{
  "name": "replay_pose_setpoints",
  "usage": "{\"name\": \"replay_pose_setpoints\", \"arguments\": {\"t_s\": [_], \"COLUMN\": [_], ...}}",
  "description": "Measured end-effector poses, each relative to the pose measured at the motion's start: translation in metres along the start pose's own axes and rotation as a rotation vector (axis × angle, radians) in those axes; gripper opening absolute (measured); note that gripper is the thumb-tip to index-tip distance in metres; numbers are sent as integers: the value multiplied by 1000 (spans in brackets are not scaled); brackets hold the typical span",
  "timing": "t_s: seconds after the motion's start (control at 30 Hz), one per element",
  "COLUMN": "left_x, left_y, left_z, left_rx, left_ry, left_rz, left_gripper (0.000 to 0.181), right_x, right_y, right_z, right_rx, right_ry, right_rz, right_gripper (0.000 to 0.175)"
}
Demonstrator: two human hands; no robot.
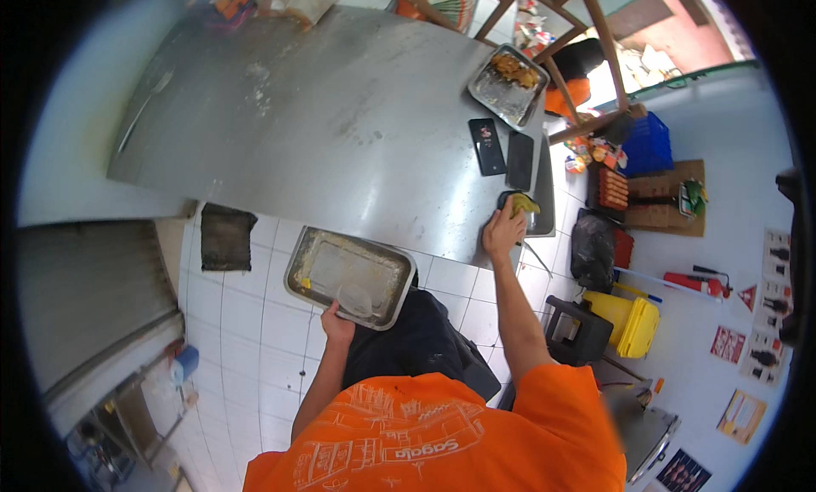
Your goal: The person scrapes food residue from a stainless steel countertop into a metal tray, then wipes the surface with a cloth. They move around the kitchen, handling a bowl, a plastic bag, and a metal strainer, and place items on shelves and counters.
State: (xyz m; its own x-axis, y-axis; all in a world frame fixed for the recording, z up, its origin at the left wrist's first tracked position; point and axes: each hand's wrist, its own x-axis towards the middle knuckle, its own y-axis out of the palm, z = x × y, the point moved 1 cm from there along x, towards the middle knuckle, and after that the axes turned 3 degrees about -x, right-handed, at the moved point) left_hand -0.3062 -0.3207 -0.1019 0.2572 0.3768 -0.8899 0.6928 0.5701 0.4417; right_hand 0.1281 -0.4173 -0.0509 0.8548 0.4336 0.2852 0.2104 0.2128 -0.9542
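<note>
My left hand (pixel 338 320) grips the near edge of a rectangular metal tray (pixel 398 288) that bears crumbs, a small yellow piece and a round translucent thing (pixel 354 300). The tray is at the near edge of the steel table. At the table's right corner, my right hand (pixel 505 231) has its fingers on a yellow-green cloth or sponge (pixel 524 204); a dark object lies partly hidden under it. Just beyond, two smartphones (pixel 487 147) lie side by side. A second metal tray (pixel 497 100) with orange-brown food pieces (pixel 515 71) sits at the far right corner.
The steel table (pixel 306 122) carries white residue and a long-handled utensil (pixel 143 113) at left. Wooden chair frames (pixel 583 78) stand beyond its right end. On the tiled floor are a dark mat (pixel 227 237), a black bag (pixel 593 250) and a yellow bin (pixel 628 326).
</note>
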Motion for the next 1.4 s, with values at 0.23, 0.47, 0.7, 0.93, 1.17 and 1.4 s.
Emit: {"name": "replay_pose_setpoints", "arguments": {"t_s": [0.23,0.47,0.7,0.93,1.17,1.4], "left_x": [-28,-36,-38,-31,-21,-14], "left_y": [5,15,6,15,14,5], "left_z": [62,87,67,24,-58,-106], "left_rx": [-13,-31,-95,-69,-1,-27], "left_ry": [102,243,289,393,401,340], "left_rz": [6,-30,-93,-174,-101,-54], "left_gripper": [36,42,44,47,39,42], "right_x": [-86,-91,47,19,-116,-64], "right_y": [-37,-73,-35,3,-31,-38], "right_z": [81,103,57,186,300,308], "right_rx": [445,1107,519,681,889,1438], "right_ry": [-377,-617,-461,-713,-1071,-673], "right_rz": [99,513,334,81,725,862], "right_gripper": [50,34,67,46,36,57]}}
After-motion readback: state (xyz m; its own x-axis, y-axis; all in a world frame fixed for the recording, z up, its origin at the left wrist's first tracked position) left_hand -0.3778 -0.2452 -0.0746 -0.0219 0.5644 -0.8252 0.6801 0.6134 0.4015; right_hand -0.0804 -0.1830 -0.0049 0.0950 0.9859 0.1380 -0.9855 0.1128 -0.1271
